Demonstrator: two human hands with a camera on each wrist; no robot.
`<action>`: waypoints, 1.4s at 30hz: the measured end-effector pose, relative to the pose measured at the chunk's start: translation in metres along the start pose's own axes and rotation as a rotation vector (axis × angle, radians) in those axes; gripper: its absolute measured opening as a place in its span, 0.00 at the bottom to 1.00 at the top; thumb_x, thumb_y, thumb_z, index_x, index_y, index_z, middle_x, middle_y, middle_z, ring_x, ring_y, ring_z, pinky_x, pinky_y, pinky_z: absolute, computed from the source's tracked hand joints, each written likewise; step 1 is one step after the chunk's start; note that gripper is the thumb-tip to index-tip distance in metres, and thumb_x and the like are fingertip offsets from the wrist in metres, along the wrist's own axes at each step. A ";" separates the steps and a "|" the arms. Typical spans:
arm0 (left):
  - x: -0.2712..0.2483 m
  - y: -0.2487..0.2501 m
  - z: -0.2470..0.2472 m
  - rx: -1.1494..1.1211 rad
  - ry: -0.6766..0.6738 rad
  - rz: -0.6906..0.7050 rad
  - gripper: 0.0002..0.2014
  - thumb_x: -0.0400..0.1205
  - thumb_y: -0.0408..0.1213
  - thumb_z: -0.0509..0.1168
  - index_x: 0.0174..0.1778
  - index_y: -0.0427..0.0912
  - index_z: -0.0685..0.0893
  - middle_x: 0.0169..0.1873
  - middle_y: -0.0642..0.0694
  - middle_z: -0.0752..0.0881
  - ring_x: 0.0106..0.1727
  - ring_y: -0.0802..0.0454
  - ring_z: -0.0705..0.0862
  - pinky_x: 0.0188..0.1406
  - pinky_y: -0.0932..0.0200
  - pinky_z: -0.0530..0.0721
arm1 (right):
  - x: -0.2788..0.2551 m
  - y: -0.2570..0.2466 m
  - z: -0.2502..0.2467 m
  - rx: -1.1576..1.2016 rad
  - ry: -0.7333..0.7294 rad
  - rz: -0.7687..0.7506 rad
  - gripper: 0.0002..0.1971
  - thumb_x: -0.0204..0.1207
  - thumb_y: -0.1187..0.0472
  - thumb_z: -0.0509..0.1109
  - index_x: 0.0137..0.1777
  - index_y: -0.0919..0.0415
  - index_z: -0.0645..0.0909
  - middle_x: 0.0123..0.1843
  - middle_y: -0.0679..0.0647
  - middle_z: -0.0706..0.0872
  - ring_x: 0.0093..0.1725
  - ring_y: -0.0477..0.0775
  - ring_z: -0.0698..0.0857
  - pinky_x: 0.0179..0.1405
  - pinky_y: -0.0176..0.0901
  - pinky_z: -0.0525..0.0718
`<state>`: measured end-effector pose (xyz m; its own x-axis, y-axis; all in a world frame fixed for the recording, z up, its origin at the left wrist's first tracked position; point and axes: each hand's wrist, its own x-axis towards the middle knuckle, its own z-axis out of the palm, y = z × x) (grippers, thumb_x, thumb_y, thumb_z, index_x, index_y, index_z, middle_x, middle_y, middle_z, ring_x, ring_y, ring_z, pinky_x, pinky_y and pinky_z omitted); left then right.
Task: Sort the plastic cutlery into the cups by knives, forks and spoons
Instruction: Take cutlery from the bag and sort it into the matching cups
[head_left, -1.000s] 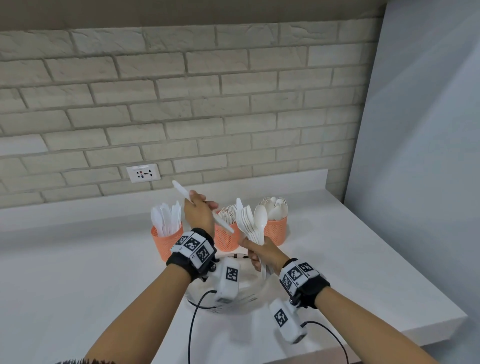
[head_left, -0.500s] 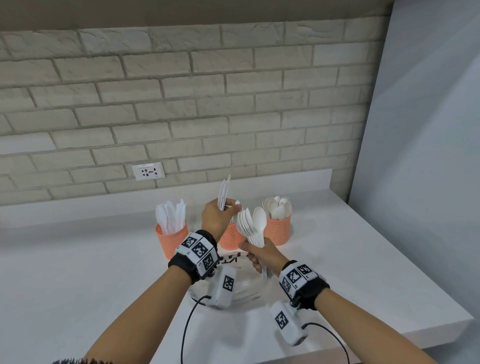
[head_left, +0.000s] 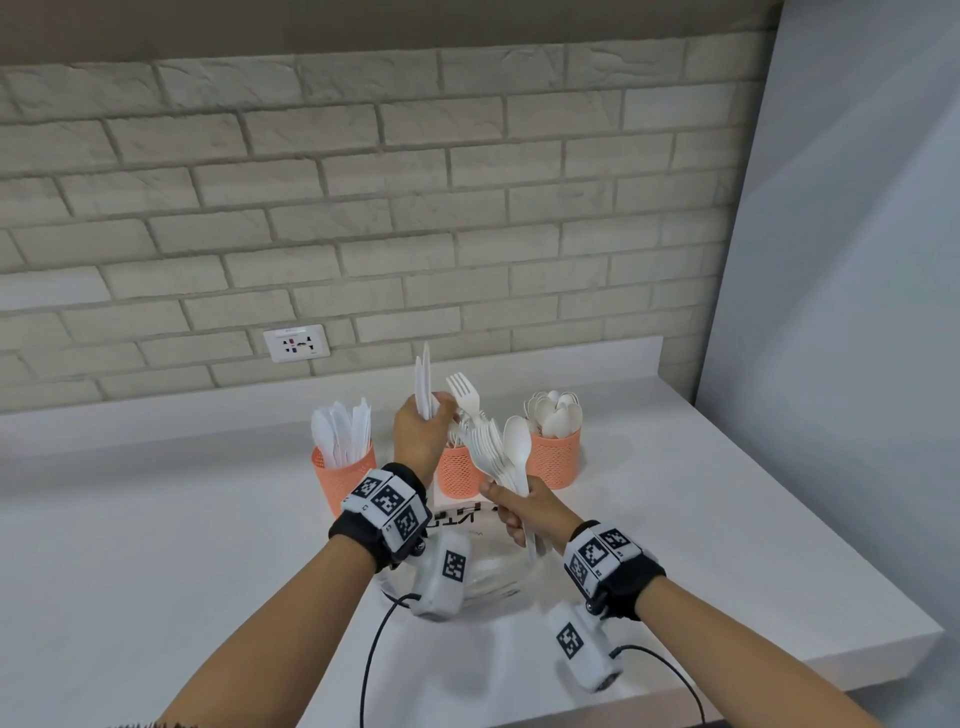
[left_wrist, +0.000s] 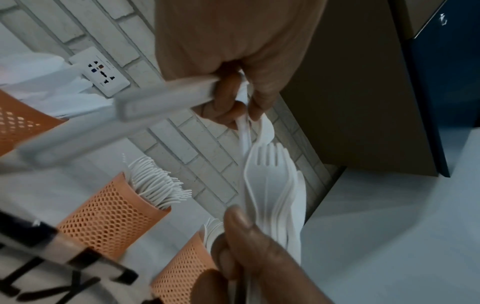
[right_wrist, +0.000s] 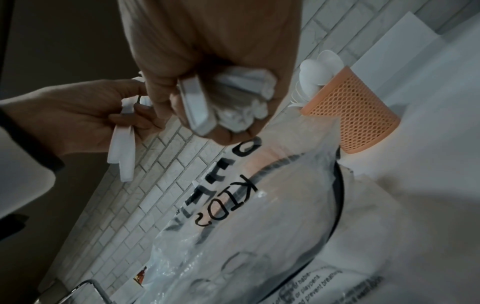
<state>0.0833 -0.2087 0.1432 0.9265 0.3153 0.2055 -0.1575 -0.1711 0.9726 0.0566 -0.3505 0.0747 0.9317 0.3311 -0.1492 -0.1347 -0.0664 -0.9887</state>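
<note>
My left hand (head_left: 423, 431) grips a few white knives (head_left: 423, 384) upright, blades up; their handles (left_wrist: 155, 102) stick out below the fist. Its fingertips also pinch a fork (head_left: 464, 397) that stands higher than the bundle. My right hand (head_left: 511, 512) grips that bundle of forks and a spoon (head_left: 498, 452) by the handles (right_wrist: 228, 102), just in front of the cups. Three orange mesh cups stand in a row: knives in the left cup (head_left: 343, 475), forks in the middle cup (head_left: 457, 475), spoons in the right cup (head_left: 556, 460).
Below my hands a clear bowl (head_left: 488, 582) holds a printed plastic bag (right_wrist: 259, 226). The white counter (head_left: 156, 545) ends at a brick wall with a socket (head_left: 296, 343) behind, a grey panel to the right, and a front edge near me.
The left hand swung its knives from slanted to upright, then reached right to the bundle and now pinches a fork raised above it. The right hand has kept the bundle almost still.
</note>
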 end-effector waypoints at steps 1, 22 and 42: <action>-0.002 -0.001 0.000 0.005 -0.015 -0.013 0.05 0.82 0.34 0.62 0.45 0.36 0.81 0.27 0.48 0.78 0.25 0.55 0.72 0.23 0.65 0.69 | 0.000 0.000 0.001 0.004 -0.003 0.004 0.09 0.79 0.53 0.67 0.50 0.58 0.75 0.18 0.46 0.68 0.14 0.43 0.66 0.15 0.31 0.68; 0.006 0.012 -0.021 -0.266 0.179 -0.057 0.10 0.84 0.40 0.59 0.38 0.42 0.76 0.21 0.47 0.66 0.18 0.53 0.66 0.12 0.70 0.65 | 0.001 -0.007 0.002 0.076 -0.029 0.020 0.21 0.79 0.50 0.66 0.28 0.56 0.67 0.16 0.46 0.67 0.14 0.43 0.67 0.17 0.31 0.68; 0.028 -0.006 -0.030 0.198 -0.187 -0.064 0.10 0.82 0.41 0.63 0.37 0.41 0.79 0.22 0.48 0.69 0.21 0.53 0.65 0.14 0.66 0.64 | 0.014 -0.013 0.007 0.099 -0.066 0.049 0.10 0.80 0.55 0.66 0.43 0.60 0.73 0.15 0.44 0.69 0.14 0.41 0.69 0.16 0.32 0.73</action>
<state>0.0998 -0.1707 0.1465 0.9824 0.1564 0.1024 -0.0436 -0.3410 0.9390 0.0689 -0.3386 0.0857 0.8994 0.3914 -0.1947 -0.2150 0.0082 -0.9766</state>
